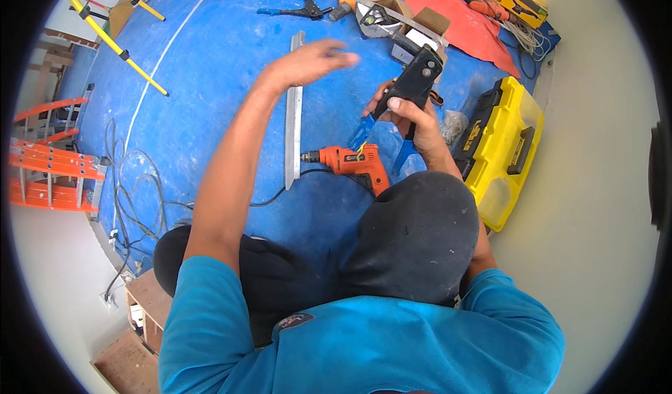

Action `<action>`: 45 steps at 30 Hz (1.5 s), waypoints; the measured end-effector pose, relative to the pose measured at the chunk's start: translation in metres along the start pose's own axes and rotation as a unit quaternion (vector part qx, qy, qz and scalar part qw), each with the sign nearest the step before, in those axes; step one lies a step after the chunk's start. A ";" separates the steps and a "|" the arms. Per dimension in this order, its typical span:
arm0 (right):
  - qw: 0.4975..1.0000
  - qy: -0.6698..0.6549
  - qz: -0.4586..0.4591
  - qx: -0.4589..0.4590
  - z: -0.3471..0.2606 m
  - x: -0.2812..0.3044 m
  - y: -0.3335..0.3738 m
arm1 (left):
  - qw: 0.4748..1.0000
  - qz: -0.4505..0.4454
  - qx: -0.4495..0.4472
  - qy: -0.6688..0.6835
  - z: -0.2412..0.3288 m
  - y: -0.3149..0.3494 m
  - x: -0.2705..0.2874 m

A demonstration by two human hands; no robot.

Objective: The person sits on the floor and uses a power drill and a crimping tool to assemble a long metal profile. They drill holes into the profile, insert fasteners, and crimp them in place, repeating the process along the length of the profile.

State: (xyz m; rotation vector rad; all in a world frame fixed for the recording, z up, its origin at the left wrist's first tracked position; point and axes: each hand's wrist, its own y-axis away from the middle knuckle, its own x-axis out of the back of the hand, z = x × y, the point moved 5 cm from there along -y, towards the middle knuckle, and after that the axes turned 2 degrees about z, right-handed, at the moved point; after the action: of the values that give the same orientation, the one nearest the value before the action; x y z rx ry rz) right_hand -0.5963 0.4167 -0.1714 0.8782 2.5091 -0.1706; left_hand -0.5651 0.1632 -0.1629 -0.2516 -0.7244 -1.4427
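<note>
My right hand (420,124) is closed around a black hand riveter (411,79) with blue grips, held up in front of my bent knee. Its nose points up toward an open cardboard box. My left hand (311,64) is empty, slightly blurred, its fingers stretched out to the right over the upper part of a metal profile (293,128). That silvery bar lies lengthwise on the blue floor. Just right of the bar's lower half rests an orange corded drill (355,163), its chuck facing the bar.
Beside the wall at right stands a yellow and black toolbox (504,152). Beyond the riveter are an open cardboard box (402,26), a red sheet (458,30) and another riveter (305,6). A black cable (129,184) loops across the left floor, near an orange ladder (52,170).
</note>
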 end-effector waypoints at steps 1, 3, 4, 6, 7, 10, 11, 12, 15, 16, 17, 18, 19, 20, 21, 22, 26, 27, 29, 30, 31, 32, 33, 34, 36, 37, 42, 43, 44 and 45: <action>1.000 0.006 0.017 -0.009 0.001 0.002 0.000 | 0.994 0.064 0.057 -0.061 -0.035 0.002 0.001; 0.999 0.019 0.041 -0.012 0.005 0.008 -0.002 | 0.969 0.117 0.165 -0.142 -0.102 0.010 -0.013; 0.998 0.020 0.059 -0.030 0.011 0.011 -0.003 | 0.950 0.108 0.242 -0.168 -0.136 0.023 -0.032; 0.993 0.024 0.095 -0.063 0.025 0.017 -0.004 | 0.916 0.054 0.278 -0.284 -0.181 0.044 -0.072; 0.992 0.032 0.101 -0.068 0.030 0.019 -0.004 | 0.913 0.135 0.288 -0.255 -0.195 0.054 -0.080; 0.984 0.077 0.121 -0.109 0.044 0.021 -0.002 | 0.929 0.194 0.314 0.007 -0.217 0.058 -0.077; 0.987 0.079 0.095 -0.105 0.045 0.017 -0.003 | 0.920 0.191 0.322 0.118 -0.215 0.055 -0.071; 0.987 0.088 0.084 -0.109 0.046 0.014 -0.003 | 0.917 0.152 0.333 0.160 -0.208 0.050 -0.062; 0.985 0.127 0.046 -0.106 0.038 0.000 -0.010 | 0.934 0.224 0.195 0.197 -0.150 0.034 -0.025; 0.983 0.155 0.028 -0.098 0.033 -0.006 -0.014 | 0.933 0.252 0.143 0.211 -0.125 0.027 -0.014; 0.977 0.188 0.017 -0.099 0.027 -0.012 -0.018 | 0.929 0.279 0.090 0.226 -0.098 0.021 -0.005; 0.980 0.183 -0.019 -0.075 0.018 -0.020 -0.023 | 0.923 0.300 0.033 0.240 -0.072 0.018 0.004; 0.980 0.187 -0.029 -0.063 0.008 -0.025 -0.027 | 0.917 0.284 0.008 0.278 -0.050 0.015 0.010; 0.979 0.192 -0.041 -0.050 -0.002 -0.030 -0.030 | 0.911 0.264 -0.020 0.315 -0.029 0.013 0.015; 0.978 0.197 -0.052 -0.035 -0.013 -0.036 -0.033 | 0.902 0.245 -0.051 0.352 -0.009 0.012 0.019; 0.979 0.198 -0.051 -0.019 -0.024 -0.040 -0.036 | 0.898 0.236 -0.075 0.363 0.010 0.012 0.021; 0.979 0.198 -0.035 0.019 -0.063 -0.048 -0.037 | 0.903 0.255 -0.212 0.272 0.069 0.025 0.028; 0.978 0.203 -0.034 0.025 -0.069 -0.049 -0.035 | 0.900 0.259 -0.226 0.270 0.077 0.028 0.028; 0.978 0.206 -0.033 0.027 -0.075 -0.051 -0.031 | 0.893 0.266 -0.247 0.264 0.088 0.033 0.028; 0.978 0.204 -0.030 0.026 -0.076 -0.052 -0.029 | 0.897 0.262 -0.243 0.261 0.091 0.033 0.028; 0.979 0.202 -0.027 0.024 -0.075 -0.053 -0.028 | 0.897 0.264 -0.247 0.254 0.093 0.034 0.027; 0.979 0.201 -0.016 0.021 -0.073 -0.053 -0.027 | 0.897 0.269 -0.250 0.248 0.095 0.034 0.028; 0.980 0.200 -0.005 0.019 -0.071 -0.053 -0.026 | 0.896 0.276 -0.249 0.243 0.096 0.035 0.028; 0.980 0.198 0.001 0.016 -0.069 -0.054 -0.025 | 0.896 0.282 -0.250 0.235 0.096 0.036 0.028; 0.977 0.213 0.016 0.030 -0.069 -0.054 -0.024 | 0.899 0.298 -0.236 0.217 0.096 0.038 0.029; 0.975 0.217 0.020 0.037 -0.070 -0.054 -0.023 | 0.902 0.297 -0.232 0.210 0.096 0.039 0.029; 0.980 0.199 0.022 0.020 -0.071 -0.053 -0.021 | 0.910 0.302 -0.218 0.179 0.097 0.040 0.028; 0.979 0.203 0.023 0.022 -0.072 -0.053 -0.020 | 0.908 0.305 -0.222 0.180 0.097 0.039 0.027; 0.978 0.206 0.019 0.022 -0.072 -0.054 -0.020 | 0.907 0.308 -0.225 0.181 0.097 0.038 0.027; 0.978 0.207 0.020 0.022 -0.074 -0.054 -0.020 | 0.905 0.311 -0.225 0.182 0.096 0.038 0.026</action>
State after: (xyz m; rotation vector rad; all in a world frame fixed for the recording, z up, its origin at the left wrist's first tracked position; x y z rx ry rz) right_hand -0.6008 0.3901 -0.0814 1.0745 2.8754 -0.0311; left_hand -0.5588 0.2023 -0.0642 -0.5023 0.0256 -0.9733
